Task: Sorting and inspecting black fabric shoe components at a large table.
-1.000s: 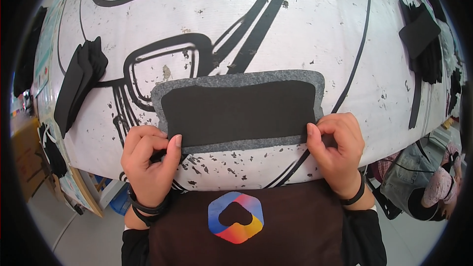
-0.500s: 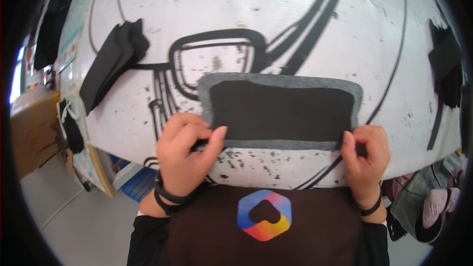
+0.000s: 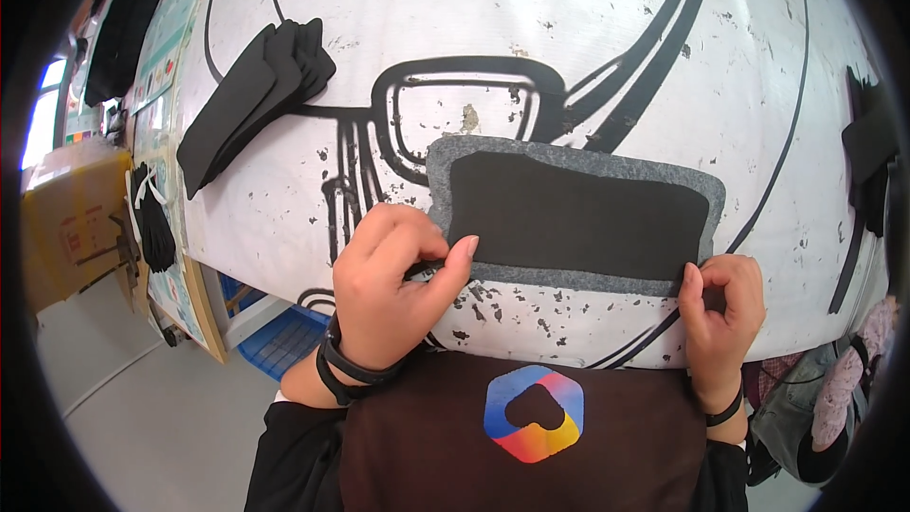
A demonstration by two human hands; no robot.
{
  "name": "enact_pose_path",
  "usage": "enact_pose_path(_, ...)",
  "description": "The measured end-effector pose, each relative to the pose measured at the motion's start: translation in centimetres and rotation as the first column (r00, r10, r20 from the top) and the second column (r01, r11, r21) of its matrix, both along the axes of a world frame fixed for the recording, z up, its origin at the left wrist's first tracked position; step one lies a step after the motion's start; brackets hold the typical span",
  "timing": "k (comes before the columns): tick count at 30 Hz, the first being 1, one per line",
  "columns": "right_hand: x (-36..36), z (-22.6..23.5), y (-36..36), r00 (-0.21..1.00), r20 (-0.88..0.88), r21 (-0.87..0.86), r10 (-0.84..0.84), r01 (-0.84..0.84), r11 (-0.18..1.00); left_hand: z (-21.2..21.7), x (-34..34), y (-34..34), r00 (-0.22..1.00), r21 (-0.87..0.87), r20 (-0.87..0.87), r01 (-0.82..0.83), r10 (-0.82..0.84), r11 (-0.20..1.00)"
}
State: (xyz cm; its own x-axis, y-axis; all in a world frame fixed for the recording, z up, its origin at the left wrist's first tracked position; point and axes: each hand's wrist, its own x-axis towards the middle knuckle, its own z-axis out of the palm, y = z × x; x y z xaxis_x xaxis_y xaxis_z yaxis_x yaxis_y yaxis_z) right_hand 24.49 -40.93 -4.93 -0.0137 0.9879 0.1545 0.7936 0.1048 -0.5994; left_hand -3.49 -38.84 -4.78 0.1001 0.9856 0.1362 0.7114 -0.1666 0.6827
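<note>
Black fabric piece (image 3: 578, 218) on grey felt (image 3: 569, 277), left hand (image 3: 393, 289) and right hand (image 3: 720, 308) pinching its near corners

Bright even light, soft faint shadows, sharp centre, strong fisheye bending toward a black rim, daylight glare at the far left window (image 3: 40, 114)

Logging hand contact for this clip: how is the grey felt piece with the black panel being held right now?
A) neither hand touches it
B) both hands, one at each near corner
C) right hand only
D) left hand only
B: the left hand pinches the near-left corner of the grey felt piece and the right hand its near-right corner.
</note>
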Motion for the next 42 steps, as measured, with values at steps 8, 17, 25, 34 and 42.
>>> enact_pose_path(8,0.6,-0.1,-0.6,0.974,-0.224,-0.045,-0.018,0.008,0.999,-0.2,-0.4,-0.4,0.984,0.075,0.169,-0.068,0.054,0.995)
enact_pose_path(17,1.9,-0.3,-1.0,0.835,-0.535,-0.214,-0.131,0.016,0.977,-0.2,-0.8,-1.2,0.936,-0.144,0.330,-0.079,0.123,0.986)
enact_pose_path(25,4.8,1.7,-0.3,0.610,-0.788,-0.193,-0.078,-0.124,0.973,1.3,-0.8,-1.2,0.988,-0.018,0.155,0.000,0.003,1.000)
enact_pose_path(34,0.9,5.4,-2.4,0.986,0.026,0.390,0.162,-0.160,0.907,0.7,-2.1,-4.0,0.993,0.179,0.019,0.111,-0.117,0.978)
enact_pose_path(42,-1.4,7.5,-0.4,0.895,0.291,0.448,0.339,-0.440,0.778,1.9,-1.3,-4.7,0.997,0.318,-0.060,0.061,-0.044,0.946)
